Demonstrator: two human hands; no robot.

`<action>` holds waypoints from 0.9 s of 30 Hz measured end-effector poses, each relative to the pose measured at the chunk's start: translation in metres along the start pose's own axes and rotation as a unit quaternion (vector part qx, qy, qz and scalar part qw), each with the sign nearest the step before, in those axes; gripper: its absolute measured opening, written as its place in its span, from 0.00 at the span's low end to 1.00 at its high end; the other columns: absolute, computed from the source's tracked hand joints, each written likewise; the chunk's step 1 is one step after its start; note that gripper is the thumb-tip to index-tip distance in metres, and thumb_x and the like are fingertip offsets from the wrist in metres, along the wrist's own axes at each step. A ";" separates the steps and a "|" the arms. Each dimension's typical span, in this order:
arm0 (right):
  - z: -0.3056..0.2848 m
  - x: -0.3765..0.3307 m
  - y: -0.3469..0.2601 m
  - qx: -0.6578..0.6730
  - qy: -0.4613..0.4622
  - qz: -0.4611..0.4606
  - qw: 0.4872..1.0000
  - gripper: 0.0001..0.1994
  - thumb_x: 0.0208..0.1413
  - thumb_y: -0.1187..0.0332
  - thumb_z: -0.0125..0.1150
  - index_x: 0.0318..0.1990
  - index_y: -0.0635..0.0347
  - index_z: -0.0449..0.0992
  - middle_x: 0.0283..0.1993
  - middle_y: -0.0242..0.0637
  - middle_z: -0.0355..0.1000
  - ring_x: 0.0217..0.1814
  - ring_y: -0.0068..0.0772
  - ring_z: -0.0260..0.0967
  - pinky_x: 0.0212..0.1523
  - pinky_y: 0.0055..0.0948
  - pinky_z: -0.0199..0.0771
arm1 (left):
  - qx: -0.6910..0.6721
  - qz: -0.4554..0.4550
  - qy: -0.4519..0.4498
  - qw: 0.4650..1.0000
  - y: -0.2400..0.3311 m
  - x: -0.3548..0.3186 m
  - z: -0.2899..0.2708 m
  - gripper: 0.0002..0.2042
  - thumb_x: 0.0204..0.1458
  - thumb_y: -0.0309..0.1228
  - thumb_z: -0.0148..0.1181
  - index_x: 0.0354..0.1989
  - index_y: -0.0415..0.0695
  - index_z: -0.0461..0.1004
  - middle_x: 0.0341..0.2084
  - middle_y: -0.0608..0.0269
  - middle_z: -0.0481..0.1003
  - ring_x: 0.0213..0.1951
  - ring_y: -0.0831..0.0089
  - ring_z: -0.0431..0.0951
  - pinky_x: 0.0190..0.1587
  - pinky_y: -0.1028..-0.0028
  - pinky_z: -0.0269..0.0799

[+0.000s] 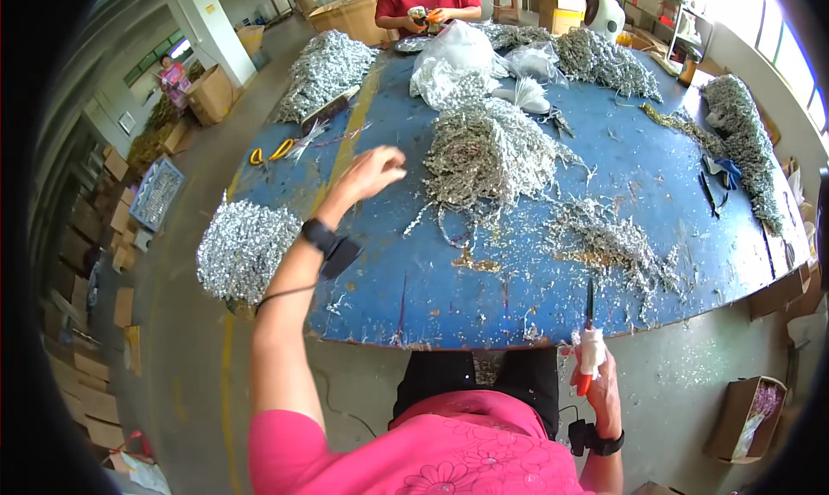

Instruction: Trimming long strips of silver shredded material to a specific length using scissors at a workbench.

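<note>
Workshop: tinsel-heaped worktable (pixel 484 288), cartons (pixel 211 94)

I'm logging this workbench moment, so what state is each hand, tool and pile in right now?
left hand: empty, fingers spread, stretched over the table toward the central pile
right hand: closed around the cutting tool
cutting tool: held upright at the table edge, blade tip up
central silvery pile: heaped, strands trailing loose
yellow-handled scissors: lying flat, unheld
blue table: littered with silver scraps

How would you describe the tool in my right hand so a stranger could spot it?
Start at the big blue table and go to its near edge. There the right hand holds a slim tool, its dark blade pointing up over the edge, its handle white-wrapped with a red tip.
</note>
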State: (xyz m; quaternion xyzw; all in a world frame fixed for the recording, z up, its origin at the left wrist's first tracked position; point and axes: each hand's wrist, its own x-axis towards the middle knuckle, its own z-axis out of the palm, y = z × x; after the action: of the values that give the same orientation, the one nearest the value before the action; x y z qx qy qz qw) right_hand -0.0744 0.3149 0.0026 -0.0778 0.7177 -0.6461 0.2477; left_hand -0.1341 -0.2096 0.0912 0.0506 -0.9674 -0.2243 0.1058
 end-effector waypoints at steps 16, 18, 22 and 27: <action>0.015 -0.004 -0.019 -0.095 0.068 -0.060 0.991 0.15 0.51 0.76 0.54 0.47 0.63 0.67 0.34 0.33 0.70 0.35 0.22 0.69 0.38 0.24 0.71 | 0.064 0.153 -0.069 0.984 0.068 0.084 0.037 0.11 0.50 0.25 0.58 0.43 0.44 0.75 0.37 0.58 0.76 0.39 0.65 0.77 0.43 0.64 0.72; 0.015 -0.002 -0.017 -0.040 0.070 -0.053 0.995 0.14 0.51 0.75 0.55 0.46 0.63 0.67 0.34 0.32 0.71 0.35 0.21 0.69 0.38 0.24 0.70 | -0.097 0.106 -0.233 0.962 0.080 0.045 0.022 0.09 0.50 0.27 0.62 0.39 0.39 0.76 0.31 0.60 0.78 0.33 0.72 0.78 0.38 0.69 0.73; 0.007 -0.004 -0.003 -0.042 0.038 -0.046 0.997 0.15 0.57 0.70 0.57 0.51 0.62 0.67 0.40 0.30 0.68 0.41 0.20 0.66 0.43 0.23 0.69 | -0.242 -0.005 -0.138 0.960 0.034 0.001 0.020 0.04 0.55 0.24 0.59 0.35 0.37 0.76 0.26 0.67 0.77 0.30 0.80 0.76 0.34 0.77 0.74; 0.012 -0.001 -0.005 -0.076 0.061 -0.037 0.995 0.15 0.55 0.70 0.61 0.48 0.62 0.68 0.37 0.29 0.68 0.39 0.18 0.65 0.40 0.22 0.68 | -0.113 0.020 0.022 0.993 0.030 -0.022 0.076 0.08 0.53 0.28 0.62 0.38 0.37 0.76 0.30 0.62 0.77 0.34 0.74 0.77 0.38 0.74 0.74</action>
State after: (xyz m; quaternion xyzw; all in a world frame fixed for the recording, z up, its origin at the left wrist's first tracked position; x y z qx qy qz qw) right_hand -0.0695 0.3038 0.0075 -0.0831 0.7753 -0.6019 0.1723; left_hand -0.1316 -0.1472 0.0345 0.0242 -0.9340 -0.3292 0.1366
